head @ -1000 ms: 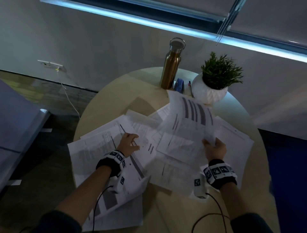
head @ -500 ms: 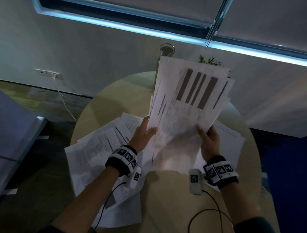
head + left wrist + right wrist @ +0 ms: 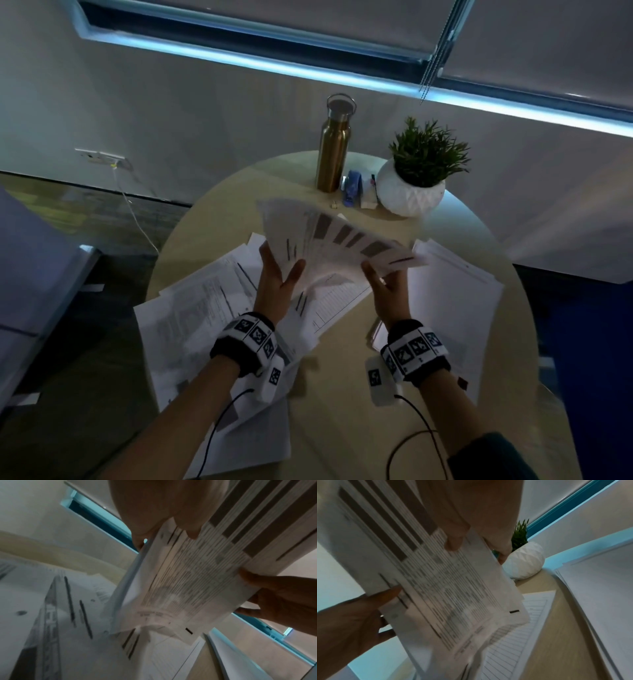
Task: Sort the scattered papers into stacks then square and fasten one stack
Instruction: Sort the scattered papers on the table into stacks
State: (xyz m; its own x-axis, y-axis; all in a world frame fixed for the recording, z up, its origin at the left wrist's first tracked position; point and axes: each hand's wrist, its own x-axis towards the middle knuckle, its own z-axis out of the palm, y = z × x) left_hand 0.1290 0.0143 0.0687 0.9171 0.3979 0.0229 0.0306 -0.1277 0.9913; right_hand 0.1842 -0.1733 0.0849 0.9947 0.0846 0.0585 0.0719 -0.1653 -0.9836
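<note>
A stack of printed papers (image 3: 329,240) with dark bars across its top sheet hangs above the round table (image 3: 342,394), tipped away from me and slightly fanned. My left hand (image 3: 281,265) grips its left edge with the thumb on top. At the right edge my right hand (image 3: 385,277) grips it the same way. In the left wrist view the stack (image 3: 197,574) runs from my left thumb (image 3: 188,524) down to the right hand (image 3: 278,596). In the right wrist view the stack (image 3: 447,588) fills the middle under the right fingers (image 3: 453,539).
Scattered printed sheets (image 3: 205,308) cover the table's left side. One lined form (image 3: 339,301) lies under the held stack, and a blank white pile (image 3: 455,291) lies at the right. At the back stand a gold bottle (image 3: 334,150), a blue stapler (image 3: 352,188) and a potted plant (image 3: 418,178).
A second ago my left hand lay on the table sheets while the right lifted papers. Both hands then held the stack upright facing me. It has since tipped forward and sunk lower.
</note>
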